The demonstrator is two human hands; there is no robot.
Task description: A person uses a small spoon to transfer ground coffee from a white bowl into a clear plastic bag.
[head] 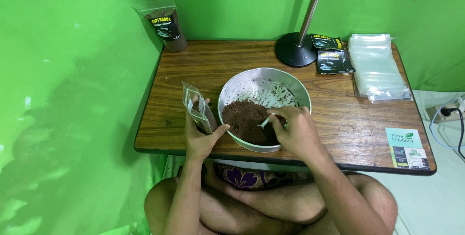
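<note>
One filled pouch (167, 26) stands finished at the far left corner of the table (348, 123), as far as I can judge; the pouch (197, 111) now in work sits in my left hand (201, 136), fingers closed around its lower part, mouth up and tilted toward the bowl (264, 109) just to its right; how full it is I cannot tell, though dark powder shows through its lower half. My right hand (295, 131) is over the near right side of the bowl, fingers pinched together on a small pale spoon (266, 120) whose tip is down in the brown powder (247, 121); the heap lies on the near side of the bowl, with the far wall only dusted, so a fair share seems already used. A thick stack of clear empty bags (379, 65) lies at the far right, beside a few dark labels (332, 55) and a black stand base (295, 50); I judge most of the filling is left to do.
</note>
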